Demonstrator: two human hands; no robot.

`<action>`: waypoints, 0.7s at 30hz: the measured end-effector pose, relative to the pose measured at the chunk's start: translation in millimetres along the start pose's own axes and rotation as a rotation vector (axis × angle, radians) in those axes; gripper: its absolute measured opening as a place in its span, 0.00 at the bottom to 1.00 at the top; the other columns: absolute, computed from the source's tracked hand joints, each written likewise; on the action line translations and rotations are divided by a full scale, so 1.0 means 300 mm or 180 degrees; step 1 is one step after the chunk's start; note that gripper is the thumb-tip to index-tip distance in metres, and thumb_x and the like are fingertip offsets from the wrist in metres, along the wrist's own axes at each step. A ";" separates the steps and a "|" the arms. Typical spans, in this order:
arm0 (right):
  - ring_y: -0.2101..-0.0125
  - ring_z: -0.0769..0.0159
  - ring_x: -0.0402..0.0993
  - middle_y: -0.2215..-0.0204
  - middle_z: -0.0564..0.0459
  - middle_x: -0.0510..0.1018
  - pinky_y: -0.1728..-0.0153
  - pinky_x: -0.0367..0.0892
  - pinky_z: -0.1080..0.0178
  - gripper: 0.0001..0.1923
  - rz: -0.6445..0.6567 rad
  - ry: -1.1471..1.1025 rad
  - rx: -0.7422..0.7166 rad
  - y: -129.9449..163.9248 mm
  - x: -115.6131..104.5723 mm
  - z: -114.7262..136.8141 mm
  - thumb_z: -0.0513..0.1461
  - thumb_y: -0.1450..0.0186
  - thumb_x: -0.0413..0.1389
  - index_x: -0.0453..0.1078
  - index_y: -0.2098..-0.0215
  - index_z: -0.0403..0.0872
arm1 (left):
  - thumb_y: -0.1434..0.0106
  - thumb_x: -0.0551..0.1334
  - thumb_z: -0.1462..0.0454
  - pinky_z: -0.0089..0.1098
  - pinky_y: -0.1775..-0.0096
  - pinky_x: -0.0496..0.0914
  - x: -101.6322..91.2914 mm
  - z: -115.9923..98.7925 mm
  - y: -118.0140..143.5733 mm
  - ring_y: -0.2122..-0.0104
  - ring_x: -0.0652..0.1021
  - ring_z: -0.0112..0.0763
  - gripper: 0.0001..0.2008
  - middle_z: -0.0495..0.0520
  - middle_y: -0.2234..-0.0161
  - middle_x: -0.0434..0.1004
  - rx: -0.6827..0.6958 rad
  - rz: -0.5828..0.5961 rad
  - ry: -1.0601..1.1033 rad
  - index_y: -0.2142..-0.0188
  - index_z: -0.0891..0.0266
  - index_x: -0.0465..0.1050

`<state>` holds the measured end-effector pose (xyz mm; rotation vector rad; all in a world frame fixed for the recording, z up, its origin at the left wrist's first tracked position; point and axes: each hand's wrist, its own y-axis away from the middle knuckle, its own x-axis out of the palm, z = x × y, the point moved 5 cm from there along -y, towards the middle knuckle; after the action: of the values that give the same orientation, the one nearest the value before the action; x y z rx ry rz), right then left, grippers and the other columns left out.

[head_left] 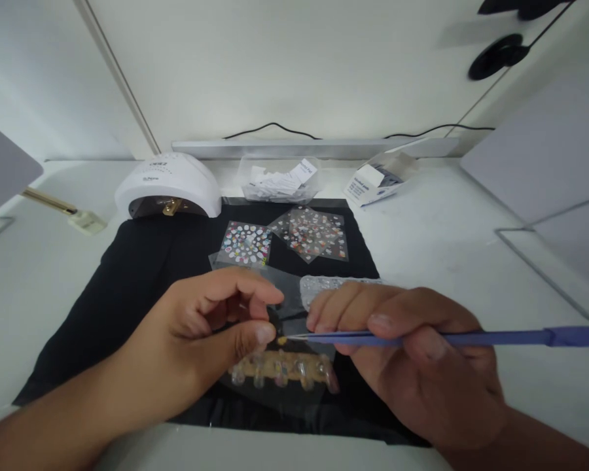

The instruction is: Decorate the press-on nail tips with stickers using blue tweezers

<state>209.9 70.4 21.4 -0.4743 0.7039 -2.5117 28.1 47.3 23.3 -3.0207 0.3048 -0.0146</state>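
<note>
My right hand [422, 353] is closed around a pair of blue tweezers [491, 338], held nearly level and pointing left. At the tweezers' thin metal tips is a tiny yellow-orange piece [281, 341], perhaps a sticker. My left hand [220, 320] is beside it, thumb and forefinger curved and apart, with nothing visible between them. Below the tips lies a tan strip [269, 361] bearing several clear, decorated false nails [281, 374]. Behind my hands are a white-patterned sticker sheet [247, 243] and overlapping sheets with orange and white motifs [319, 232].
A black cloth [142, 275] covers part of the white table. Along the back stand a white nail lamp [177, 180], a clear tub of packets [279, 186] and an open pad box [377, 180]. A cream bottle with a gold handle [86, 221] lies left. A bumpy clear piece [319, 288] sits behind my right hand.
</note>
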 end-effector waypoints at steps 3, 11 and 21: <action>0.73 0.63 0.76 0.75 0.52 0.80 0.65 0.75 0.55 0.12 -0.0198 -0.0085 0.0152 0.001 -0.004 0.000 0.41 0.29 0.51 0.79 0.59 0.52 | 0.42 0.68 0.68 0.16 0.73 0.71 -0.015 0.005 -0.016 0.75 0.74 0.20 0.04 0.45 0.74 0.76 0.0015 -0.0125 -0.0340 0.67 0.58 0.79; 0.76 0.65 0.74 0.76 0.52 0.79 0.73 0.74 0.59 0.12 -0.0126 0.0027 0.0392 0.006 -0.026 0.058 0.40 0.29 0.52 0.79 0.60 0.50 | 0.39 0.64 0.58 0.29 0.71 0.73 -0.147 0.099 -0.106 0.72 0.77 0.30 0.11 0.51 0.70 0.77 0.0015 -0.0386 -0.1620 0.62 0.63 0.76; 0.74 0.68 0.76 0.74 0.52 0.77 0.71 0.71 0.64 0.10 0.0693 -0.0179 0.0840 0.077 -0.114 -0.030 0.40 0.29 0.54 0.77 0.60 0.44 | 0.35 0.60 0.63 0.36 0.52 0.68 -0.010 0.000 -0.008 0.54 0.71 0.37 0.12 0.53 0.54 0.69 0.0816 0.0744 -0.2806 0.51 0.60 0.70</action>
<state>242.2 74.8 -5.3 -0.3514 0.3723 -2.3309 25.6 50.3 23.5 -2.4112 0.4942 1.1413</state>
